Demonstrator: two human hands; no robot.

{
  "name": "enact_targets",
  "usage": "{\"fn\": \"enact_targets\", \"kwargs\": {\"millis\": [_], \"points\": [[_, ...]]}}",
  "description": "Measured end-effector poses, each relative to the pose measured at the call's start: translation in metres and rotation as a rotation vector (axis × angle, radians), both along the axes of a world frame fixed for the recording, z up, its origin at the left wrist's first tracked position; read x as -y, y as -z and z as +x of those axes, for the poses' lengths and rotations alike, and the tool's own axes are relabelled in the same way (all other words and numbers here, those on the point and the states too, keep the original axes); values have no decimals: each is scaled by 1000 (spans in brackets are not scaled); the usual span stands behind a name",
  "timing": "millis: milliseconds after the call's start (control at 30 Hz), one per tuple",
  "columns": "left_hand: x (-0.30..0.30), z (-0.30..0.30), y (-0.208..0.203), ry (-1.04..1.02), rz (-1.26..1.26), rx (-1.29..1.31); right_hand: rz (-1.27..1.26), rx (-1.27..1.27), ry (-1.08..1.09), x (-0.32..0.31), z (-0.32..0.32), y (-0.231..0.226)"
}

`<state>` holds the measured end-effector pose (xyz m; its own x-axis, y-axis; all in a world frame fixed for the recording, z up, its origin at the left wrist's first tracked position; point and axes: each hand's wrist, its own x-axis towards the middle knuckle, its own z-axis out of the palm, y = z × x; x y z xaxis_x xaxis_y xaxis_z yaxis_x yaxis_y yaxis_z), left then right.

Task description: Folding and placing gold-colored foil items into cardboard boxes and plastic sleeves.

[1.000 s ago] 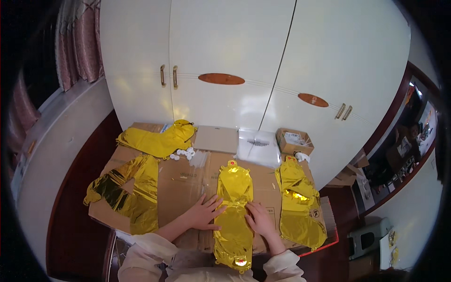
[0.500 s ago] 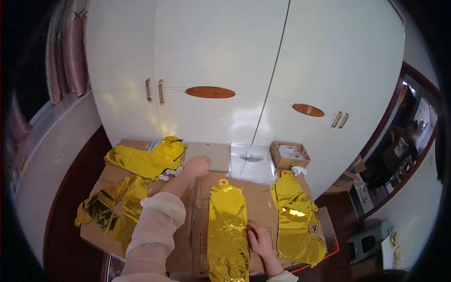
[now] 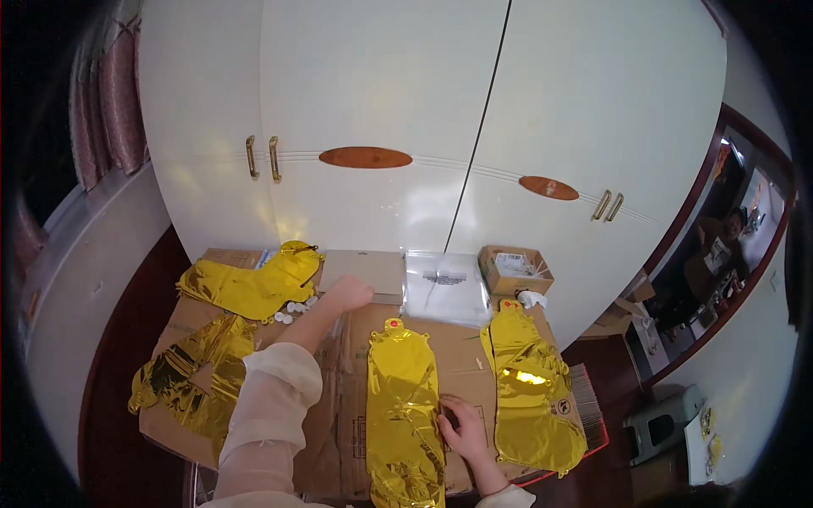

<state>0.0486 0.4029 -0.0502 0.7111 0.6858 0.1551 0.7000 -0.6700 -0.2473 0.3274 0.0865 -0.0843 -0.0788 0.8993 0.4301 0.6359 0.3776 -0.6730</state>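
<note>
In the middle of the cardboard-covered table lies a flat gold foil balloon (image 3: 403,406), long and narrow, with a red dot on its top tab. My right hand (image 3: 466,430) rests at its right edge, fingers loosely bent and apart. My left hand (image 3: 347,294) reaches to the back, at the near left edge of a stack of grey-brown card sheets (image 3: 364,269). Its fingers are curled together; what they hold, if anything, is hidden. Next to the card sits a stack of clear plastic bags (image 3: 449,288).
More flat gold foil balloons lie at back left (image 3: 254,284), front left (image 3: 190,372) and right (image 3: 533,398). Small white round pieces (image 3: 295,311) sit near my left forearm. A small open cardboard box (image 3: 514,273) stands at back right, against white cupboards (image 3: 373,76).
The view has shifted slightly, moving everything a little leftward. My left hand stays by the card sheets, its fingers now more curled. My right hand keeps its place beside the middle balloon.
</note>
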Motion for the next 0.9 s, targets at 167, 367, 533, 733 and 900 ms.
{"fn": "enact_targets", "kwargs": {"millis": [167, 367, 533, 733, 900], "points": [[-13, -7, -1, -2, 198, 114, 43, 6, 3, -3, 1, 4], [6, -7, -33, -61, 168, 176, 36, 6, -8, -1, 0, 3], [47, -21, -95, -107, 199, 451, 49, -80, -13, 0, 0, 1], [131, -17, -174, -35, -41, 841, 57, -434, -49, 21, 8, -53], [191, -23, -159, -61, -541, 702, 259, -781, -744, 108, -40, -228]]}}
